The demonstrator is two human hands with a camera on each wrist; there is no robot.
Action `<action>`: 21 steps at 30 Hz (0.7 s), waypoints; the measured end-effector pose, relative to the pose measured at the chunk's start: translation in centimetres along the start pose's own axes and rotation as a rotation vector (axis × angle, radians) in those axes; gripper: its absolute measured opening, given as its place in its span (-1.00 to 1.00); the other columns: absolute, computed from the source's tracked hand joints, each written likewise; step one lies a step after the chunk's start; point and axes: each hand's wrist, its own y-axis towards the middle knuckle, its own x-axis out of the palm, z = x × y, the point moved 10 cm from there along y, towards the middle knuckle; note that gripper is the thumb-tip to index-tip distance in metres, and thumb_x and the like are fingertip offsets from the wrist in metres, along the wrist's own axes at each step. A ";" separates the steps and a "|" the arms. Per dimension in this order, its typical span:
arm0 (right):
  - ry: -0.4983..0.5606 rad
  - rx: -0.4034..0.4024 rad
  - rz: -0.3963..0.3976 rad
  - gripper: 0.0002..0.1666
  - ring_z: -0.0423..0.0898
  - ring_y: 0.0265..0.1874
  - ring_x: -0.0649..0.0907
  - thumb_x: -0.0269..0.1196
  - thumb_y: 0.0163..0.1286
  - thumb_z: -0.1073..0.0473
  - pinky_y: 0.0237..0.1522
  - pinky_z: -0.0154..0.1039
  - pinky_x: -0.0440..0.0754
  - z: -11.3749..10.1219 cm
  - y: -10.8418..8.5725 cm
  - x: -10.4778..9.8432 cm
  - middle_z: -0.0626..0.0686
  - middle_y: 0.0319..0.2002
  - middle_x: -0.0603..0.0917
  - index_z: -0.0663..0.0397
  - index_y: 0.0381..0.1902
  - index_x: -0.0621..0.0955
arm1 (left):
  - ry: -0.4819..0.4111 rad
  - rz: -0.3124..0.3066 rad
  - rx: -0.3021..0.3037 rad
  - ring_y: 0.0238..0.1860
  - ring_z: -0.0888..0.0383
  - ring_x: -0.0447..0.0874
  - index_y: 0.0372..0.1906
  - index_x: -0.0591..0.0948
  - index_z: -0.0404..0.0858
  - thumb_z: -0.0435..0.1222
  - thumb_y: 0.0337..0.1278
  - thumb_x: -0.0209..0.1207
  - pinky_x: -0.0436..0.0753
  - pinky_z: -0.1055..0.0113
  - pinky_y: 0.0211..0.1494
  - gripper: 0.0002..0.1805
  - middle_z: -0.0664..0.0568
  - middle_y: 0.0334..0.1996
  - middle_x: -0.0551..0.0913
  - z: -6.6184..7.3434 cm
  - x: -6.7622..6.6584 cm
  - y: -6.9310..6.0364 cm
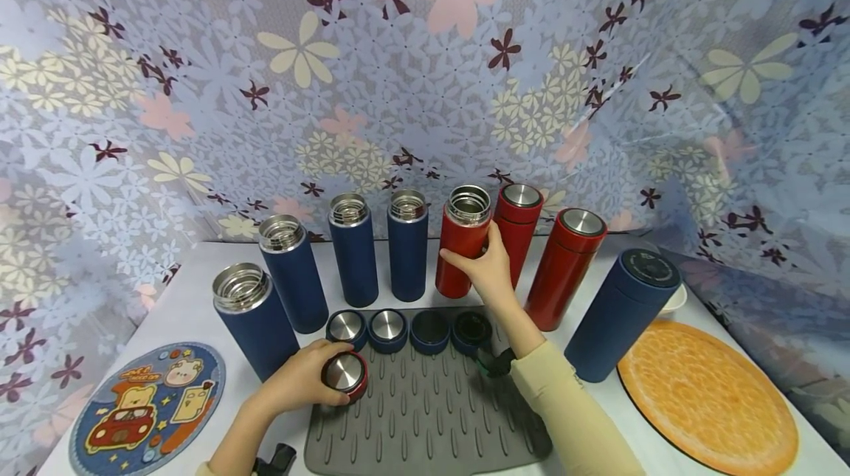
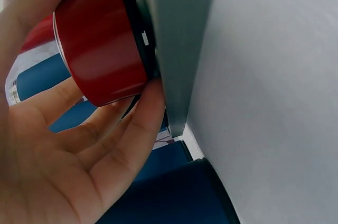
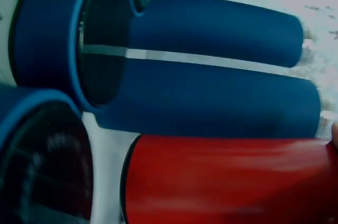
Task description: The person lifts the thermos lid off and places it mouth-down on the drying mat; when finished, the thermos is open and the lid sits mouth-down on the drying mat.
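Note:
My left hand (image 1: 302, 380) grips a red flask lid (image 1: 345, 373) with a silver top, at the grey ridged mat's upper left corner. In the left wrist view its fingers curl round the red lid (image 2: 100, 39), close against the mat (image 2: 182, 49). My right hand (image 1: 488, 262) holds an upright red flask (image 1: 458, 258) behind the mat; its steel mouth is uncovered. The right wrist view shows the red flask's body (image 3: 227, 182), with most of the hand out of frame. Blue lids, two silver-topped (image 1: 388, 326) and two black-topped (image 1: 429, 328), line the mat's far edge.
Several lidless blue flasks (image 1: 408, 254) stand left of the red one. To the right are two lidded red flasks (image 1: 567, 269) and a lidded blue flask (image 1: 617, 321). A round cartoon mat (image 1: 149, 406) lies at left, an orange-patterned round mat (image 1: 710, 395) at right.

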 end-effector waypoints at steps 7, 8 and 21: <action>-0.057 0.087 -0.026 -0.10 0.04 0.17 0.42 0.39 0.08 0.12 0.14 0.06 0.42 2.4 1.5 1.2 0.09 0.20 0.40 0.03 0.32 0.19 | -0.003 -0.005 0.004 -0.11 -0.02 0.53 0.12 0.50 -0.34 -0.19 -0.42 0.46 0.54 0.08 -0.14 -0.22 -0.19 -0.05 0.52 0.0 0.0 0.1; -0.058 0.087 -0.024 -0.09 0.04 0.17 0.41 0.39 0.08 0.13 0.15 0.06 0.42 2.5 1.6 1.3 0.10 0.21 0.39 0.04 0.32 0.18 | -0.004 -0.006 0.004 -0.11 -0.02 0.52 0.11 0.50 -0.34 -0.19 -0.42 0.46 0.54 0.08 -0.14 -0.22 -0.20 -0.05 0.52 0.0 0.0 0.1; 0.003 0.127 -0.057 -0.04 0.09 0.21 0.36 0.36 0.10 0.23 0.21 0.09 0.33 4.2 2.6 2.3 0.17 0.23 0.33 0.10 0.35 0.09 | 0.013 -0.008 0.028 -0.11 -0.05 0.53 0.11 0.51 -0.32 -0.17 -0.42 0.47 0.53 0.07 -0.13 -0.22 -0.21 -0.04 0.52 0.1 0.0 -0.2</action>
